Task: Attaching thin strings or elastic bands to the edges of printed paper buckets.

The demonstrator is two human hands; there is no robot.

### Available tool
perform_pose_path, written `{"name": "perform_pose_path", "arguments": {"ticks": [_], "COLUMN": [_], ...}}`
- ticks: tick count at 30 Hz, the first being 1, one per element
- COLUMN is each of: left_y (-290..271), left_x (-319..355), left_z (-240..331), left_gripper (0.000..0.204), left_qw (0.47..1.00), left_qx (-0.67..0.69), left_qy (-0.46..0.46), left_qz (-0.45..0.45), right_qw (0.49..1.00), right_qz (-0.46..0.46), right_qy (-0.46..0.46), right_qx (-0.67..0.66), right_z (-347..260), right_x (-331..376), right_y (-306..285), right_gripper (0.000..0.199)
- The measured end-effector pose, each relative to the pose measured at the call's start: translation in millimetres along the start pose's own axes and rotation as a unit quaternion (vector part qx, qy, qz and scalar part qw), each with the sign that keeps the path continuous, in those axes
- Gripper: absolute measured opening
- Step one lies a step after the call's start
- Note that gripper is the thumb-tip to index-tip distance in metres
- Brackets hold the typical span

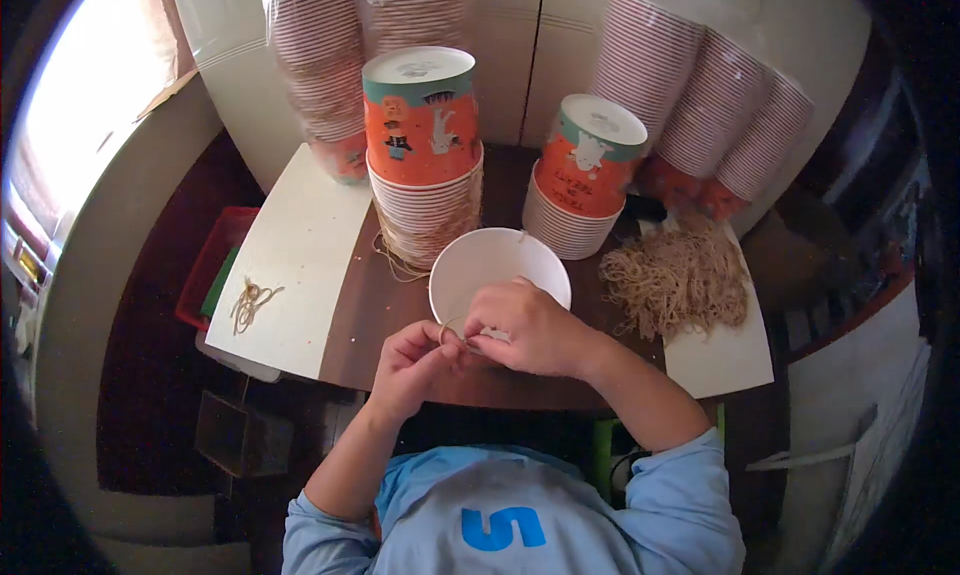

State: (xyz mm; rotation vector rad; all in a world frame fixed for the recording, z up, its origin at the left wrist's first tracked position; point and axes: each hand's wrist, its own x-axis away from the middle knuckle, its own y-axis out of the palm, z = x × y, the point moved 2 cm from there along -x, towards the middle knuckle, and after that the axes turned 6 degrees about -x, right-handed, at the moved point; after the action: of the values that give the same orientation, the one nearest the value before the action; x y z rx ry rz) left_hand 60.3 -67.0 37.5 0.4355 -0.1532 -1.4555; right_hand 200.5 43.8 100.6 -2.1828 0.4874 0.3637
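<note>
Both hands, left hand and right hand, pinch 1 rubber band between them at the counter's near edge, just before the white cup.

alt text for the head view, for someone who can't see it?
Seen from above, a person's left hand and right hand pinch a rubber band at the rim of a white paper bowl on a brown table. Stacks of orange paper cups stand behind it, and a heap of rubber bands lies to the right.
</note>
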Motion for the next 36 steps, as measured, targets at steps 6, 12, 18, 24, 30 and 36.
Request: {"name": "perform_pose_path", "arguments": {"ticks": [6,12,18,24,30,36], "left_y": [18,24,20,17,15,12], "left_x": [13,30,27,28,33,44], "left_z": [20,11,-22,-25,-23,-27], "left_gripper": [0.01,0.008,0.007,0.011,0.01,0.011], "left_qw": [0.958,0.895,0.98,0.969,0.974,0.976], "left_qx": [-0.252,-0.387,0.045,0.156,0.151,0.024], "left_qy": [0.014,0.116,-0.072,-0.102,-0.073,-0.027], "left_qz": [0.134,0.189,0.179,0.163,0.151,0.213], "right_qw": [0.989,0.973,0.936,0.951,0.831,0.666], "right_qz": [0.052,0.105,0.23,0.272,0.206,0.221], "right_qy": [0.019,0.127,0.156,0.146,0.31,0.338], "right_qx": [0.137,0.164,0.218,-0.012,-0.413,-0.627], "right_z": [-37,-53,-35,-20,-3,-5], "right_x": [13,39,48,46,55,51], "right_y": [3,42,67,66,83,95], "right_gripper": [0.013,0.012,0.014,0.017,0.021,0.021]}}
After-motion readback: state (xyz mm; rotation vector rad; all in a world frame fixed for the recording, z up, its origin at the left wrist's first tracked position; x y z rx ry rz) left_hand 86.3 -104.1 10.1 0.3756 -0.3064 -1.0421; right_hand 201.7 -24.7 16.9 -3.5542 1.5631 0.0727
